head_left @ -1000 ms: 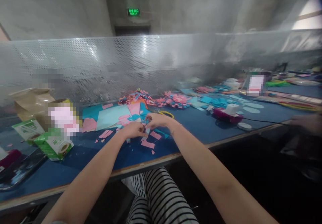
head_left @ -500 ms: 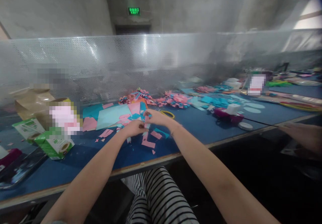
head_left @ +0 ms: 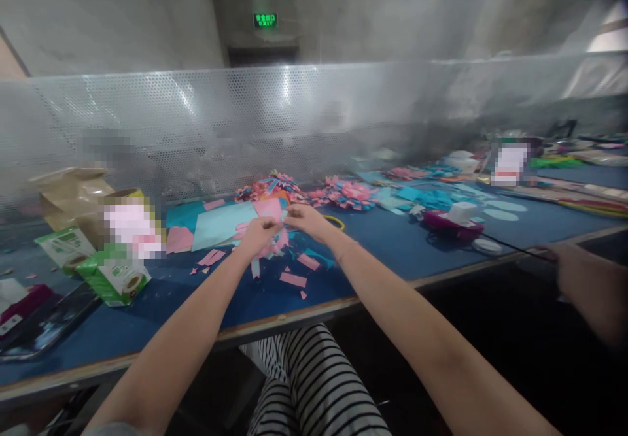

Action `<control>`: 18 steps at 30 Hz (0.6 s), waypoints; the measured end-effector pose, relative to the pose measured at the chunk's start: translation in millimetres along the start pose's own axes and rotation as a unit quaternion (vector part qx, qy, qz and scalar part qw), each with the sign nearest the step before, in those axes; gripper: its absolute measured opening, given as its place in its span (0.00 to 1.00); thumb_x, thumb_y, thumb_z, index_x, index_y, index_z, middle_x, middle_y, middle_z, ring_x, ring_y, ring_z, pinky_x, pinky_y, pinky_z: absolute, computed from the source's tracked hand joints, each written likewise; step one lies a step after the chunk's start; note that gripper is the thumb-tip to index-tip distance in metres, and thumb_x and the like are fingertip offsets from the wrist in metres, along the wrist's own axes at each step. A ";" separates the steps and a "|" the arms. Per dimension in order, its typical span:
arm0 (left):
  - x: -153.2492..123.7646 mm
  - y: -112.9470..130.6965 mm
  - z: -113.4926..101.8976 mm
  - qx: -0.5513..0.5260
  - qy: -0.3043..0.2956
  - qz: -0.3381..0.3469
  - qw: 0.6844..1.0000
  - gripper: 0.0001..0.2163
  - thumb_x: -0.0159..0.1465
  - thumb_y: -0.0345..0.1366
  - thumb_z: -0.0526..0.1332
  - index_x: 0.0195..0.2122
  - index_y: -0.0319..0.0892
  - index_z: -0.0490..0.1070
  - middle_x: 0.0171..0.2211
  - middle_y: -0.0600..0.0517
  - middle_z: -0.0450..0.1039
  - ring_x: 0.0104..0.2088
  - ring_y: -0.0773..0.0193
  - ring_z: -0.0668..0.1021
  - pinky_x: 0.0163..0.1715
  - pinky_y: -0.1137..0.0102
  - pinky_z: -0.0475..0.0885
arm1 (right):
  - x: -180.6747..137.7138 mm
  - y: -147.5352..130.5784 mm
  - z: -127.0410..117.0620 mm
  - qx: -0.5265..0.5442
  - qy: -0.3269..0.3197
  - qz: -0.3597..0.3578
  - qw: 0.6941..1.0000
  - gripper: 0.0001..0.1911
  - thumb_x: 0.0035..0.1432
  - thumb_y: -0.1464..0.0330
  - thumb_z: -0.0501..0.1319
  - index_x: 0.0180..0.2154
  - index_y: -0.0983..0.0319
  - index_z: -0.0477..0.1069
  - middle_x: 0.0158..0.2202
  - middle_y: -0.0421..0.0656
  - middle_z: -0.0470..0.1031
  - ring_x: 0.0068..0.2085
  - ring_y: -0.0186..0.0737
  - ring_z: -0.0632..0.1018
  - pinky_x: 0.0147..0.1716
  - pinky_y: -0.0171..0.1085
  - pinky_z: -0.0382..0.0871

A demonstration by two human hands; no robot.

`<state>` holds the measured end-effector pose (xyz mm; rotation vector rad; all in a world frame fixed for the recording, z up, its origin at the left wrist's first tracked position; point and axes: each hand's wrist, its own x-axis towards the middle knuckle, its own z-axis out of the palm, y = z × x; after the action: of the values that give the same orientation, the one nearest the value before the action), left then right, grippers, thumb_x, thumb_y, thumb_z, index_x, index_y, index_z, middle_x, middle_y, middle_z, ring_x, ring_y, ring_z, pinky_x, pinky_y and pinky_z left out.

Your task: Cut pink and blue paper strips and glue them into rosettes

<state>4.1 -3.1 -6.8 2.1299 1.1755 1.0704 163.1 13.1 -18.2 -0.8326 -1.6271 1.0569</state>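
My left hand (head_left: 262, 234) and my right hand (head_left: 308, 222) meet fingertip to fingertip over the table, each closed in a pinch. A small pale bit shows between the fingertips, too blurred to name. Just below and behind the hands are cut pink and light-blue paper pieces (head_left: 269, 248), partly hidden by my fingers. A pink sheet (head_left: 267, 207) lies beyond the left hand, overlapping a large pale-blue sheet (head_left: 220, 223). Loose pink strips (head_left: 293, 279) lie nearer the table edge.
Green-and-white boxes (head_left: 115, 276), a brown bag (head_left: 69, 194) and a phone (head_left: 49, 325) are at left. Paper pompoms (head_left: 348, 192) line the back. Yellow-handled scissors (head_left: 335, 221) lie past my right hand. At right, another person's hand (head_left: 589, 285) is near a purple tape dispenser (head_left: 454, 223).
My hands have risen slightly and drawn closer together. The pink strip that showed between them is no longer visible there. The other person's hand at right has come further into view.
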 end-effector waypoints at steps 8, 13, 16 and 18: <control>-0.8 -2.2 5.9 -0.035 -0.028 -0.004 0.999 0.14 0.51 0.44 0.57 0.17 0.40 0.59 0.15 0.59 0.54 0.19 0.73 0.60 0.21 0.75 0.56 | 0.8 -3.7 1.9 -0.077 0.067 -0.036 0.994 0.14 0.41 0.63 0.61 0.30 0.65 0.66 0.24 0.37 0.65 0.26 0.27 0.67 0.27 0.30 0.62; 0.3 -7.3 8.4 -0.116 -0.046 -0.036 0.992 0.13 0.50 0.45 0.58 0.19 0.39 0.63 0.16 0.57 0.59 0.19 0.72 0.63 0.21 0.74 0.59 | 0.3 -5.6 2.5 -0.071 0.079 -0.045 0.993 0.14 0.41 0.63 0.61 0.29 0.65 0.64 0.23 0.36 0.64 0.24 0.27 0.65 0.24 0.30 0.61; 0.9 -10.7 9.2 -0.138 -0.037 -0.035 0.989 0.13 0.47 0.44 0.61 0.20 0.39 0.65 0.16 0.58 0.60 0.19 0.72 0.64 0.22 0.75 0.59 | 0.9 -4.5 2.5 -0.084 0.060 -0.066 0.992 0.13 0.42 0.62 0.60 0.26 0.65 0.64 0.21 0.36 0.63 0.23 0.27 0.63 0.23 0.30 0.59; 0.8 -11.1 9.4 -0.149 -0.034 -0.036 0.988 0.12 0.46 0.43 0.62 0.20 0.38 0.65 0.16 0.58 0.61 0.19 0.72 0.64 0.22 0.75 0.60 | 1.8 -2.7 2.0 -0.089 0.046 -0.076 0.992 0.13 0.43 0.61 0.60 0.24 0.65 0.64 0.21 0.36 0.62 0.22 0.27 0.62 0.23 0.30 0.58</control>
<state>6.7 3.0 -19.8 1.8648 0.9844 1.0594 160.6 13.1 -15.3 -0.8468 -1.6948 0.7636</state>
